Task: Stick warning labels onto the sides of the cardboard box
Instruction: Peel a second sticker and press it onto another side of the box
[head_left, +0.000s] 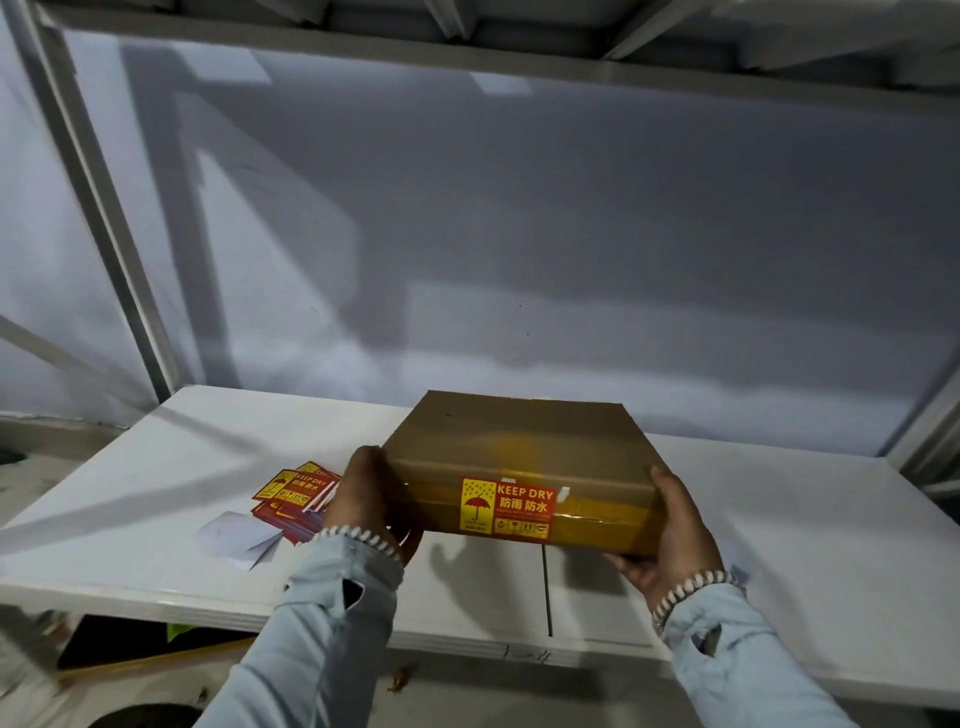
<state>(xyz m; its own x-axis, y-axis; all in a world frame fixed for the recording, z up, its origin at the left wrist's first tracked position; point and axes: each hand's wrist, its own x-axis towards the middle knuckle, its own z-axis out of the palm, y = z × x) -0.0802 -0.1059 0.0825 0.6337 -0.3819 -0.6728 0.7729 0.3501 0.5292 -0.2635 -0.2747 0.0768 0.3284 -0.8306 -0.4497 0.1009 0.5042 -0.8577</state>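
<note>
Both hands grip cardboard box (519, 457) ends, left hand (363, 501) and right hand (675, 530) fingers curled round it, above bench (779, 519) (KEEP DRY label (506, 506) stuck on near side); spare labels (296, 493) left.

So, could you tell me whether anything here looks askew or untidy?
The KEEP DRY label sits fairly straight on the cardboard box, held by the left hand and right hand. The spare labels lie in a loose, fanned pile beside white backing paper.

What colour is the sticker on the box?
The sticker on the box is red and yellow, with a red umbrella; head view.
</note>
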